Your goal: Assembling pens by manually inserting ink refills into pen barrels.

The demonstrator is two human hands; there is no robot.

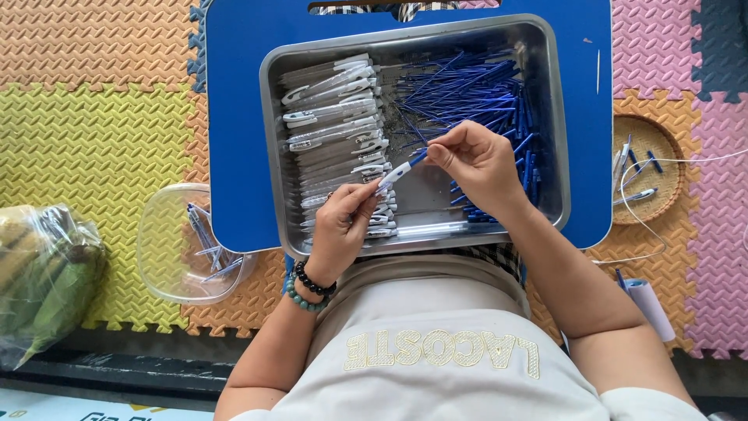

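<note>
Pinched in the left hand (341, 222) grip, a white pen barrel (393, 176) points toward 1 o'clock; the right hand (479, 164) grip pinches a thin blue refill (418, 158) at its mouth. Both look light, slim and slippery, over the steel tray (555, 117).

Home piecework setup on the floor; coloured foam puzzle mats (101, 148); blue lap surface (234, 117); steel tray (557, 156) of pen parts; wicker basket (670, 156).

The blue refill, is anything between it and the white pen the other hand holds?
Nothing visible. The right hand pinches the blue refill at the open end of the white pen barrel, which the left hand holds above the metal tray.
</note>
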